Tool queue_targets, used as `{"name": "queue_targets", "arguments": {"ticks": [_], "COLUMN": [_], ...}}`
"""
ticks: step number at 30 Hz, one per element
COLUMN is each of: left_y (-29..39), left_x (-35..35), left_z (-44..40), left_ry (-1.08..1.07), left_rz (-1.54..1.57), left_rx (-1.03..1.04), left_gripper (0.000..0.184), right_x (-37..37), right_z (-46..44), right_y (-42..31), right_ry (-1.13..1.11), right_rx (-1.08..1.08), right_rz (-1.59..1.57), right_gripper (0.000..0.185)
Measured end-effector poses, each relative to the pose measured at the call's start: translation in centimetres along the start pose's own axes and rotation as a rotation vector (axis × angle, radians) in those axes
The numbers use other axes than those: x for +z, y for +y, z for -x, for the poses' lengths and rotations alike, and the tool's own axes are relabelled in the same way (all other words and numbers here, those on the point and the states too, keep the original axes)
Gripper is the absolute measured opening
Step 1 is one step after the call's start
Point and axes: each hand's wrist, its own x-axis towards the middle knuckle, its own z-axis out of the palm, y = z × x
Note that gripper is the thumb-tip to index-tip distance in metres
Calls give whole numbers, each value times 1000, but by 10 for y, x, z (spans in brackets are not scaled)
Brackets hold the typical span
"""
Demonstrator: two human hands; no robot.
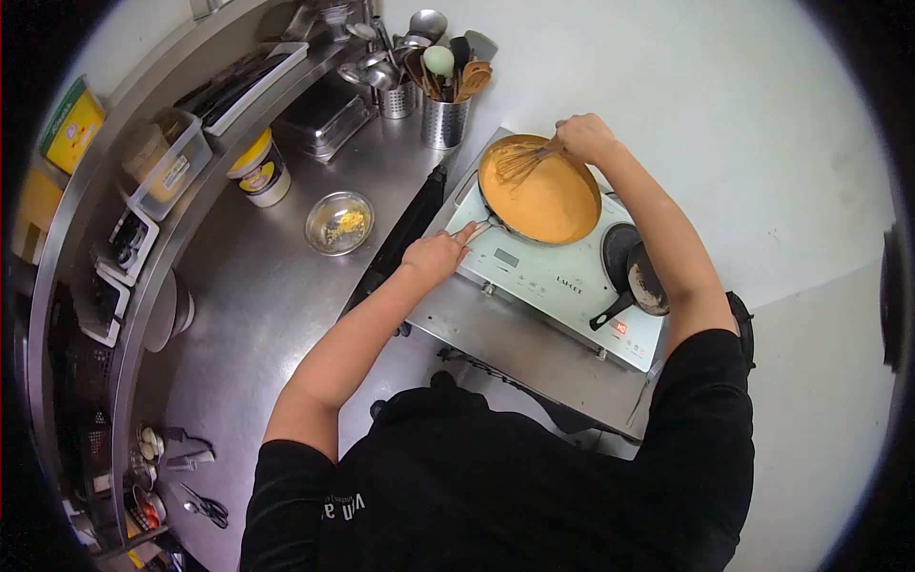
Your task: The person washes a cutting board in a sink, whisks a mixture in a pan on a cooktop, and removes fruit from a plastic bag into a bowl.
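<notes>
Head view: left hand (436,259) closed round pan handle (479,230); right hand (586,139) gripping whisk (522,164), wires in orange sauce (551,202). Pan (592,183) on cooktop (534,267). Step looks like stirring — next stroke likely calls for braced handle, wires low — sauce inside rim.

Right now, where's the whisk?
Head view, upper middle: whisk in the right hand, wires in the orange sauce in the pan, on the left of the hob.
</notes>
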Motion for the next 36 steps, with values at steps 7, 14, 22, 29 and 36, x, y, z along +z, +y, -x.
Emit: {"name": "queue_targets", "arguments": {"ticks": [7, 14, 22, 29, 36], "left_y": [-1, -4, -6, -6, -10], "left_x": [5, 6, 6, 1, 1], "left_z": [0, -1, -5, -4, -3], "left_ry": [0, -5, -24, -47, -18], "left_rz": [24, 8, 26, 42, 49], "left_rx": [-10, 10, 21, 3, 40], "left_gripper": [51, 51, 51, 51, 51], "right_x": [23, -23, -23, 65, 3], "right_z": [5, 89, 103, 71, 143], "right_y": [46, 0, -10, -52, -73], "right_ry": [-174, -437, -546, -238, -304], "right_rx": [279, 412, 378, 569, 504], "right_rz": [59, -18, -215, -281, -511], "right_gripper": [32, 37, 38, 25, 27]}}
